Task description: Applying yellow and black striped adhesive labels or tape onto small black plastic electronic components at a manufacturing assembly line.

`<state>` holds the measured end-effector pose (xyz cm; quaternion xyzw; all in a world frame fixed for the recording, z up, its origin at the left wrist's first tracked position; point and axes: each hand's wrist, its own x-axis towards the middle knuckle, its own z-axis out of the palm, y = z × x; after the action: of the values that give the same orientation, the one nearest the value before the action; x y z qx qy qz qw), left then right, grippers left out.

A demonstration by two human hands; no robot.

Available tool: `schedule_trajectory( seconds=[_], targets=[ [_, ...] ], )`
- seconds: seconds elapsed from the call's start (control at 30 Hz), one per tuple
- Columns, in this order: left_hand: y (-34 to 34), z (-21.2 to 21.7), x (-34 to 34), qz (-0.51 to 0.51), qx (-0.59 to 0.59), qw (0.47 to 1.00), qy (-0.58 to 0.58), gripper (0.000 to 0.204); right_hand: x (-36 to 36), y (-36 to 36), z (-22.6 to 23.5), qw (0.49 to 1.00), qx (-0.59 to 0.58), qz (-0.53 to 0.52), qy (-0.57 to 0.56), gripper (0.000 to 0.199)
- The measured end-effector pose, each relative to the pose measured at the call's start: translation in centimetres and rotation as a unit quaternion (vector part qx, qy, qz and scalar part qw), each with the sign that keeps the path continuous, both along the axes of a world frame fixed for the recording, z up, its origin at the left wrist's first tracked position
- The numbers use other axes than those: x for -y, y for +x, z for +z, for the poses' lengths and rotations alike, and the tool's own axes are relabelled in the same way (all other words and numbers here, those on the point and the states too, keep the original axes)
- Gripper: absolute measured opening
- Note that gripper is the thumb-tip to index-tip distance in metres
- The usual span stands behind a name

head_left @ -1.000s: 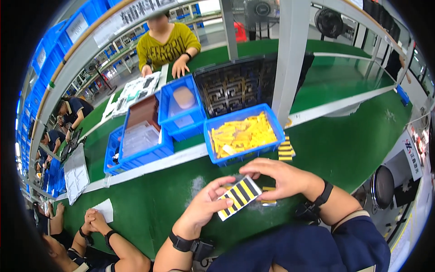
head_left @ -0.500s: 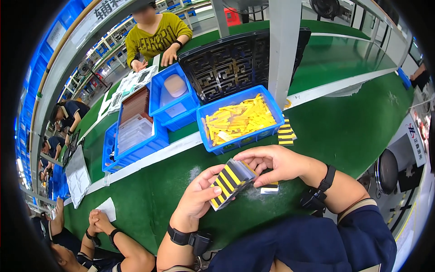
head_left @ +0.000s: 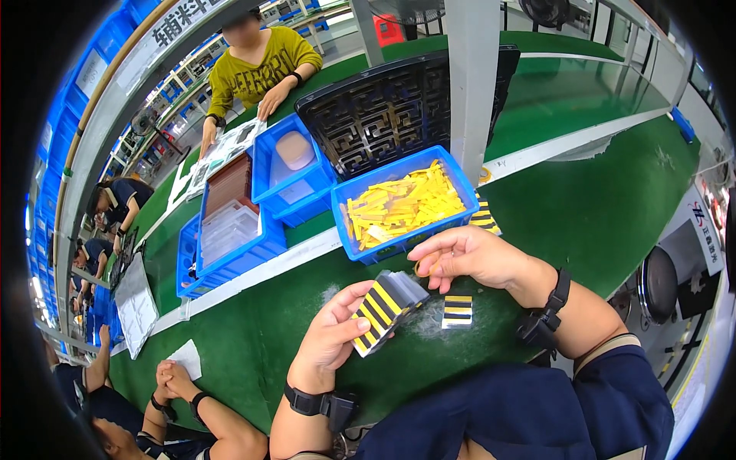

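Observation:
My left hand [head_left: 337,326] is closed around a thick stack of black-and-yellow striped cards [head_left: 381,310], tilted, with its layered edges facing up and right. Just right of the stack and above the table is my right hand [head_left: 464,257], its thumb and fingers pinched together. A thin yellowish piece [head_left: 417,268] shows at those fingertips, too small to tell its kind for sure. Below that hand, a small striped card [head_left: 458,312] lies on the green table. Beyond both hands stands a blue bin [head_left: 360,249] filled with yellow strips [head_left: 410,201].
More striped pieces [head_left: 484,217] lie right of the bin, beside a white post [head_left: 471,100]. Blue boxes [head_left: 264,249] with clear and brown sheets stand at left. Behind leans a black tray [head_left: 376,107]. A co-worker [head_left: 264,69] sits opposite; another person's clasped hands [head_left: 175,378] rest at left.
My right hand has left the stack and moved slightly up and right, uncovering the striped card on the table. My left hand keeps the stack. The co-worker's hands opposite have shifted over the sheets.

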<state>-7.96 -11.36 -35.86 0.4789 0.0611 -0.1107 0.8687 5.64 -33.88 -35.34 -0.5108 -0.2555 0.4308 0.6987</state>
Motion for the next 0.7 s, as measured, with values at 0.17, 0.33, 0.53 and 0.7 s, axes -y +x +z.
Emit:
schedule_trajectory(
  seconds=[0.17, 0.33, 0.53, 0.7],
  targets=[
    [0.1, 0.4, 0.2, -0.047, 0.011, 0.998, 0.028, 0.057, 0.2, 0.3, 0.6, 0.997, 0.033, -0.067, -0.033, 0.019],
    [-0.3, 0.1, 0.4, -0.052, 0.031, 0.993, 0.101, 0.057, 0.5, 0.7, 1.2, 0.945, 0.230, -0.211, -0.093, 0.015],
    [-0.5, -0.1, 2.0, -0.048, 0.059, 0.981, 0.176, 0.057, -0.1, 3.1, 2.1, 0.889, 0.261, -0.328, -0.183, 0.024],
    [-0.4, -0.6, 3.1, -0.014, 0.115, 0.946, 0.302, 0.058, -0.1, 4.3, 0.2, 0.821, 0.385, -0.416, -0.065, 0.036]
  ],
)
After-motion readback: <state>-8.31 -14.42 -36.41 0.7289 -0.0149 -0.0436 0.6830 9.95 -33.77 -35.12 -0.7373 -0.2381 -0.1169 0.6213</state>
